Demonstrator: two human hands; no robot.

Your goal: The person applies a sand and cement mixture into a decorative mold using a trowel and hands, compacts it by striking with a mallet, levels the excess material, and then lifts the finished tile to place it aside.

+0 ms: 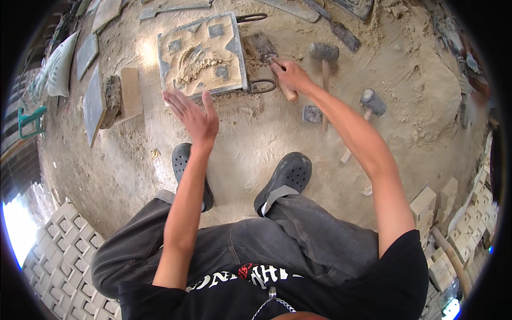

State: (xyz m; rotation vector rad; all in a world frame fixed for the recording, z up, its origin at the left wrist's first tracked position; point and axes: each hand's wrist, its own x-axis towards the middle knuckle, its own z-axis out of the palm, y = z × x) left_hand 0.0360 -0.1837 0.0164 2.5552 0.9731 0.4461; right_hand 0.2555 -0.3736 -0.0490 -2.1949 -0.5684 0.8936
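Observation:
A square metal mould (241,48) lies on the sandy ground ahead of me, filled with pale sand. Dark square metal patches show through the sand, and a loose heap (200,63) lies near its middle. My left hand (194,114) is at the mould's near left edge, fingers stretched and thumb apart, holding nothing. Whether it touches the rim I cannot tell. Right of the mould, my right hand (290,76) grips a trowel, whose flat blade (260,45) points away from me at the sand. The trowel's wooden handle (289,94) sticks out below the fist.
Right of the trowel lie a mallet (324,52) and a second mallet (373,102). A metal loop handle (262,86) juts from the mould's right side. Slabs (95,104) lean at left. Stacked patterned blocks (69,250) stand at lower left, more blocks (469,229) at right.

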